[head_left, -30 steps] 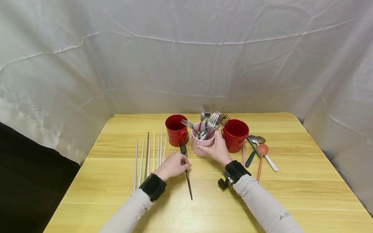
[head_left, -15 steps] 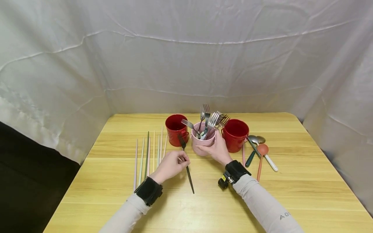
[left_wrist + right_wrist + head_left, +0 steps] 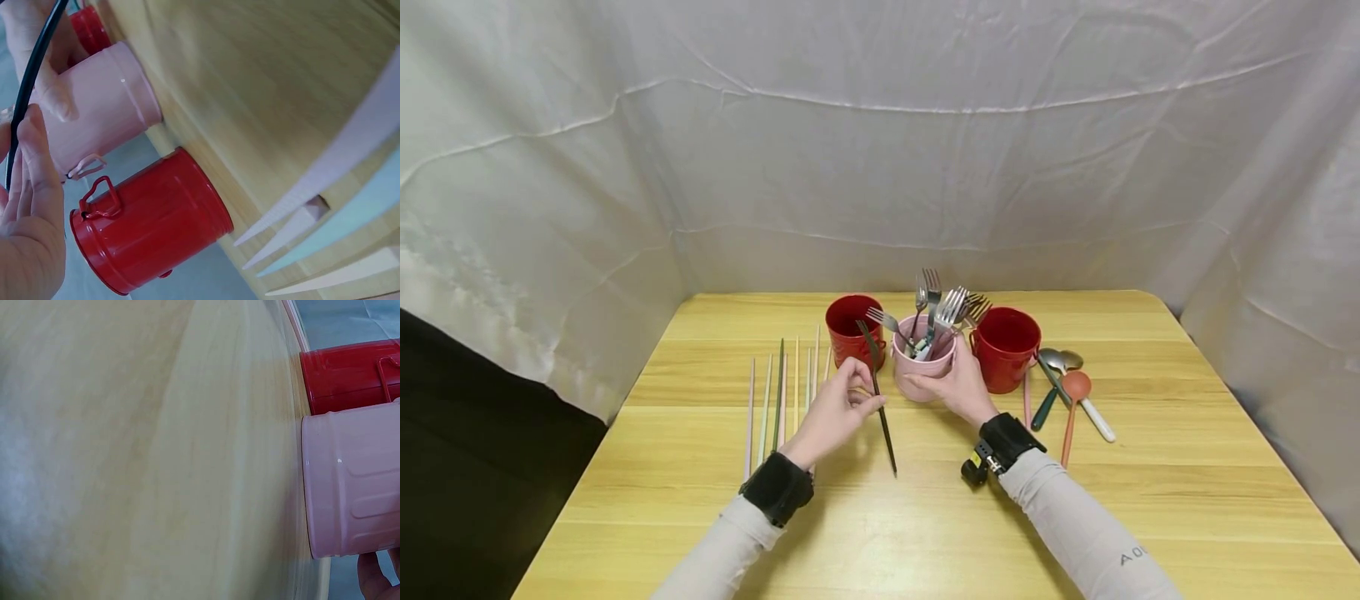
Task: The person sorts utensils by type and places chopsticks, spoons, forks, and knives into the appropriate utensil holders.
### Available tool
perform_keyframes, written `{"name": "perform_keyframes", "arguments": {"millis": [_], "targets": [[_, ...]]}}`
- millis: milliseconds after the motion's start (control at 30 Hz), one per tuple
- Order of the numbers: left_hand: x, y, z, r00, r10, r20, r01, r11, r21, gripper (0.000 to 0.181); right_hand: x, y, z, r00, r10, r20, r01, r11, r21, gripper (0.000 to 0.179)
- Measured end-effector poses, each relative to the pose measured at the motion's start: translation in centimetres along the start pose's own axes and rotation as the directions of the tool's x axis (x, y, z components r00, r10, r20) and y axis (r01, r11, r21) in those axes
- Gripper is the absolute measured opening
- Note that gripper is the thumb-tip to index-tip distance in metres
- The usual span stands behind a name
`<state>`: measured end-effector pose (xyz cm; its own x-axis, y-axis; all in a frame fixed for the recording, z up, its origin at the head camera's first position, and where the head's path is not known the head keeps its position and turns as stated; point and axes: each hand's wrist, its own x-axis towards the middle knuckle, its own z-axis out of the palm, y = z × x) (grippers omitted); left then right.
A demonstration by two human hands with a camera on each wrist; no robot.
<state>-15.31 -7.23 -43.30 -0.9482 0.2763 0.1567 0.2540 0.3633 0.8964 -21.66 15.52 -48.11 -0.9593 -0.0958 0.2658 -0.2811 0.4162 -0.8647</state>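
The left grip [image 3: 837, 410] pinches the black fork [image 3: 886, 434] just left of the pink pail [image 3: 916, 382], which the right grip [image 3: 958, 387] holds; the fork seems light, stiff, slick, best taken mid-handle.

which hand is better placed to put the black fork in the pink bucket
Probably the left hand: it pinches the black fork, while the right hand grips the pink bucket.

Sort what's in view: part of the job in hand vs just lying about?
Likely in the job:
black fork, pinched by the left hand
pink bucket, gripped by the right hand
forks standing in it

Seemingly just there, untouched:
left red bucket
right red bucket
chopsticks at left
spoons at right
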Motion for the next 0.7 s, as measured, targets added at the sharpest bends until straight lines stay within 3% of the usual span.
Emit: {"name": "perform_keyframes", "arguments": {"millis": [167, 300, 700], "targets": [[0.6, 0.5, -0.3, 0.998, -0.002, -0.062, -0.001, 0.999, -0.044, 0.036, 0.0, 0.0, 0.0, 1.000, 0.002, 0.000, -0.002, 1.000, -0.006, 0.089], [1.0, 0.9, -0.7, 0.995, 0.014, -0.099, -0.016, 1.000, -0.019, 0.039, 0.0, 0.0, 0.0, 1.000, 0.005, 0.002, -0.005, 1.000, -0.003, 0.089], [3.4, 3.5, -1.6, 0.984, 0.074, -0.162, -0.077, 0.997, -0.013, 0.024, 0.0, 0.1, -0.1, 1.000, 0.000, 0.002, 0.000, 1.000, 0.013, 0.091]]}}
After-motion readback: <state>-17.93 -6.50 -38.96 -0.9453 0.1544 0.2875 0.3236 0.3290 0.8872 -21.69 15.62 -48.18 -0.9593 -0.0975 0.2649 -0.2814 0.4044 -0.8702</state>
